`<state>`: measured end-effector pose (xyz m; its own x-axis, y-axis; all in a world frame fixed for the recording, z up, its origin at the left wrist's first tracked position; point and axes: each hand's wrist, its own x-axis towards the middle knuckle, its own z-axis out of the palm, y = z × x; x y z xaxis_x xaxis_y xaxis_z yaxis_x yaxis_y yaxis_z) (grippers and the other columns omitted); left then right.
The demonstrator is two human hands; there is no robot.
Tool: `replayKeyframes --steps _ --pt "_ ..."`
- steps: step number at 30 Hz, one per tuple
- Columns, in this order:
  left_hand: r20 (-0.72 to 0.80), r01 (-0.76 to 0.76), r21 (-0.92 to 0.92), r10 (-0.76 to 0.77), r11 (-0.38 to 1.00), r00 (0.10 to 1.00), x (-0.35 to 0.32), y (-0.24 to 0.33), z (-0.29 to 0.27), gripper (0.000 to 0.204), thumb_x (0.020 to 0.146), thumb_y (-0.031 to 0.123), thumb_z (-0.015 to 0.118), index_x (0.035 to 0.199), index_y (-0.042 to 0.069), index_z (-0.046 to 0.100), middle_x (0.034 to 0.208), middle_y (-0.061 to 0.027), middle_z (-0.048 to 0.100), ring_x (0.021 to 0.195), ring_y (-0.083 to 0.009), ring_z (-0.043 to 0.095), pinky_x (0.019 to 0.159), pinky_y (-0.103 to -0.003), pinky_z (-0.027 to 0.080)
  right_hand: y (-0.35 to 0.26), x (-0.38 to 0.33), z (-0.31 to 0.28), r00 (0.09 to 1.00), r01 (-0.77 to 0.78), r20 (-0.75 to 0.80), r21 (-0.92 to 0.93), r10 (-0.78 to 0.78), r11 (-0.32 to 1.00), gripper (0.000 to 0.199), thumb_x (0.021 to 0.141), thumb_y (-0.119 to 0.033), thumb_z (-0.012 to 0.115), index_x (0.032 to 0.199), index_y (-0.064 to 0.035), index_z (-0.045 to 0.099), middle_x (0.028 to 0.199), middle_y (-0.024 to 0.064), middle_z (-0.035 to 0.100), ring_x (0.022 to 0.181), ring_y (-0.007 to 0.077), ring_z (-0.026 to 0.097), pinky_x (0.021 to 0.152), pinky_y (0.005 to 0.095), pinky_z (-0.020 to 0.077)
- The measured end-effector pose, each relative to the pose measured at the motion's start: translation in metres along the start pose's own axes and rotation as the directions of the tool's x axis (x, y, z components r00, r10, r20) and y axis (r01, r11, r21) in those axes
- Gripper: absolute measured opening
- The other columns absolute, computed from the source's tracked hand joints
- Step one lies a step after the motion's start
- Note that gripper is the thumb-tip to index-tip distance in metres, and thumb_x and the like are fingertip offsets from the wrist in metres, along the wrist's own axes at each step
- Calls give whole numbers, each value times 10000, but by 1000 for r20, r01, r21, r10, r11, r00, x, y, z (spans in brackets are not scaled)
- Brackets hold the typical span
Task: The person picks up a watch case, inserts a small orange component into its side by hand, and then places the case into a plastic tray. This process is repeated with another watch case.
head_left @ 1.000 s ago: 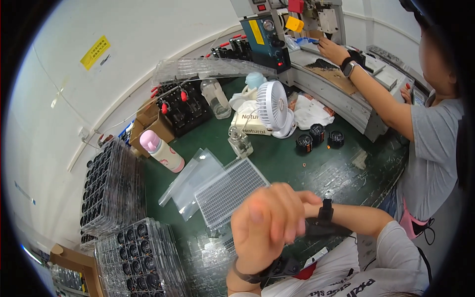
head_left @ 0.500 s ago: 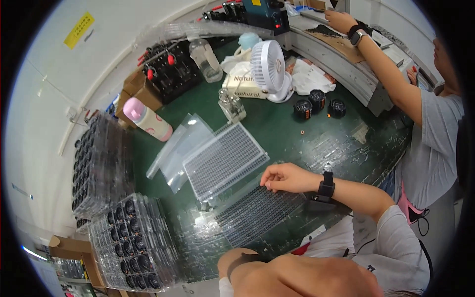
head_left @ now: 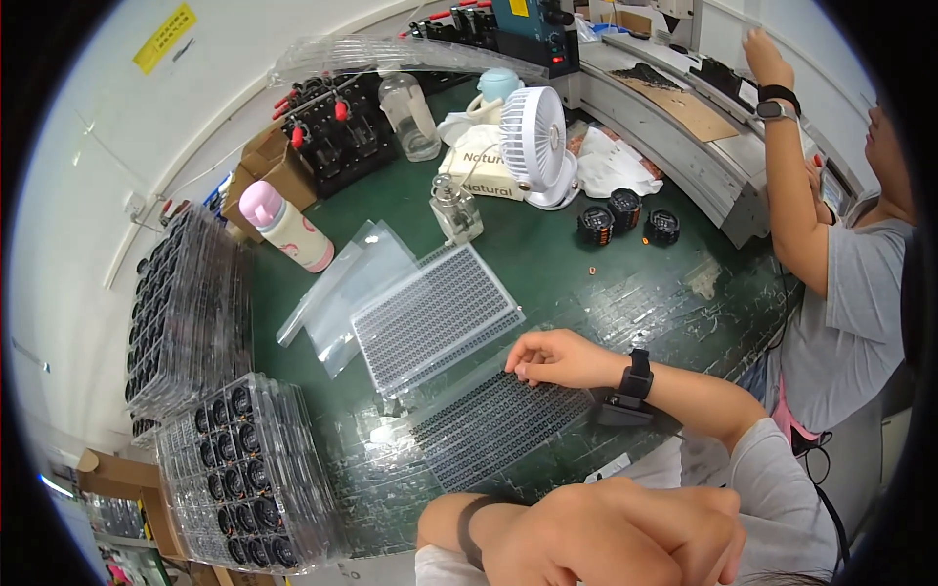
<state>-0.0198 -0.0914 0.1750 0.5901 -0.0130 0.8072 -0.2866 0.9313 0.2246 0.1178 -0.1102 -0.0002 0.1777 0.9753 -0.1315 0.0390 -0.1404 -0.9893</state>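
Note:
My right hand (head_left: 564, 359) rests over the upper part of a clear sheet covered with rows of small dark pieces (head_left: 493, 430). Its thumb and fingers are curled together at the sheet; anything between the fingertips is too small to make out. Close to the camera, at the lower edge, my left hand (head_left: 616, 535) is raised with bent fingers, its knuckles toward the view. The fingertips, and whatever they hold, are hidden. Just beyond the dark sheet lies a white-edged sheet with a grid of small pieces (head_left: 435, 317), partly over clear plastic film (head_left: 366, 283).
Stacked clear trays of round black parts (head_left: 239, 469) stand at the left. Farther back are a pink-capped bottle (head_left: 286, 230), a glass bottle (head_left: 456, 210), a white fan (head_left: 534, 142) and black watch-like pieces (head_left: 625, 207). A co-worker's arm (head_left: 791, 186) reaches over a machine at the right.
My left hand has risen and come further into view near the lower edge. My right hand stays at the sheet. The co-worker's hand has moved right and away from the dark pile.

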Motion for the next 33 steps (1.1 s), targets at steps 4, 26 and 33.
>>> replayKeyframes --steps 4,26,33 --pt "38 -15 -21 16 1000 999 1 -6 1 285 682 251 810 809 27 686 770 -22 522 732 -139 499 782 -318 411 7 2 -2 999 15 31 29 -16 999 173 892 -138 566 1024 -26 580 889 28 605 773 86 574 701 225 471" --pt "-328 845 -99 -819 525 471 -87 -132 -126 353 999 215 323 1299 30 354 945 -124 591 866 -215 615 826 -319 480 18 8 -17 990 75 109 137 -90 988 180 894 -141 553 1010 -5 579 868 55 609 728 96 591 673 242 500" --pt "-118 917 87 -910 389 397 -94 -138 -136 402 986 205 366 1346 36 312 1061 -119 597 1004 -188 587 919 -321 427 16 5 -13 987 125 98 64 -131 990 173 891 -129 543 994 6 574 856 71 616 735 108 604 678 250 516"
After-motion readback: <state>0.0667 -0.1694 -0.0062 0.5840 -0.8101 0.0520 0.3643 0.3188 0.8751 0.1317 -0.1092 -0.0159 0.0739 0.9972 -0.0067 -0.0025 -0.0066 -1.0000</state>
